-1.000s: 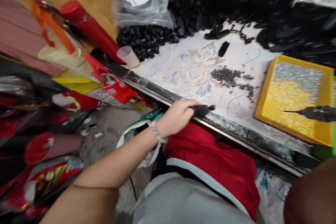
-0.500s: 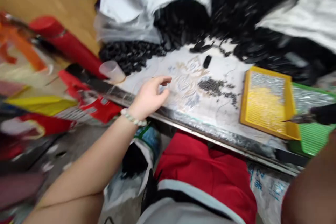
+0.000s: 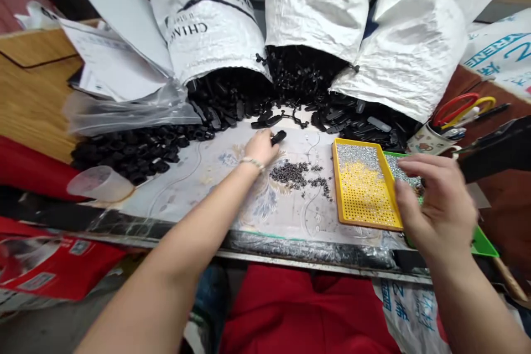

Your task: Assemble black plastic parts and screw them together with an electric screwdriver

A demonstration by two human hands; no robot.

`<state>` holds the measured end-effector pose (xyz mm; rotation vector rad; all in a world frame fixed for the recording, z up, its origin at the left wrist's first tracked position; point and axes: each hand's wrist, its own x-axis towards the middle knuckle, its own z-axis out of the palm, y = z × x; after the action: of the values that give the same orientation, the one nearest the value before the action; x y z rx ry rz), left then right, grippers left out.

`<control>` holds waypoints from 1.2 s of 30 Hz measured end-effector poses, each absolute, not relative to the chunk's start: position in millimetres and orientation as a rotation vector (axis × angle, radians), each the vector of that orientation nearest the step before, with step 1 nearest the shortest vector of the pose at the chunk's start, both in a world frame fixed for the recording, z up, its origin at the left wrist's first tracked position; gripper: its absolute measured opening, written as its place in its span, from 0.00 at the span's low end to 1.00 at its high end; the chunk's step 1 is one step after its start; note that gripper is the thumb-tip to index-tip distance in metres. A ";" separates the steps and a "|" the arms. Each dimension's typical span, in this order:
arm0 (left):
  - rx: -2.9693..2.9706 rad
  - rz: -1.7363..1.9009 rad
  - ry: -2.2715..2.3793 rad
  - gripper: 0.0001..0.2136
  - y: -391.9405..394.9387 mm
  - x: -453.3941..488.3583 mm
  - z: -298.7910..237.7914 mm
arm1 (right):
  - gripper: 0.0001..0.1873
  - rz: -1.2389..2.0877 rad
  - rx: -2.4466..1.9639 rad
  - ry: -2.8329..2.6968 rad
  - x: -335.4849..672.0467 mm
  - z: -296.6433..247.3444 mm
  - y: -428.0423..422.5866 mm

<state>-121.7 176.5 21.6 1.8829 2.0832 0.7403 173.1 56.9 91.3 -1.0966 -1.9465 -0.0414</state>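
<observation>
My left hand (image 3: 261,147), with a beaded bracelet (image 3: 252,163) on its wrist, reaches onto the patterned table cover (image 3: 186,202). Its fingertips pinch a small black plastic part (image 3: 279,137). Just below it lies a loose pile of small dark pieces (image 3: 292,173). My right hand (image 3: 435,202) hovers with fingers spread and empty, right beside the rim of a yellow perforated tray (image 3: 365,225). Silvery granules fill the far end of that tray. A green tray (image 3: 483,246) lies partly under my right hand.
Several white woven sacks (image 3: 315,5) spill heaps of black plastic parts (image 3: 141,157) along the far side of the table. A plastic cup (image 3: 99,183) lies on its side at the left. A dark tool (image 3: 498,149) and a mug holding scissors (image 3: 429,144) stand at the right.
The view has swung up and levelled. My left hand has moved onto the small black part, and my right hand has come into view over the trays.
</observation>
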 end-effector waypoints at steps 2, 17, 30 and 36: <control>1.969 0.771 2.013 0.17 140.2 -144.3 24.6 | 0.10 0.008 -1.106 -2.069 163.4 87.8 88.6; 1.939 0.786 1.927 0.20 24.8 -201.6 7.2 | 0.12 0.553 -1.644 -2.208 20.1 33.7 294.2; 1.732 1.186 1.410 0.26 56.3 -95.2 36.2 | 0.15 1.813 -0.813 -1.205 91.1 42.2 92.4; 1.639 1.152 1.306 0.14 24.9 -70.5 16.3 | 0.09 1.323 -1.055 -1.662 97.4 19.6 61.0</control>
<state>-70.5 24.9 16.3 1.6388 1.3064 1.1523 97.4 61.0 19.6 -1.0555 -1.6621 1.3227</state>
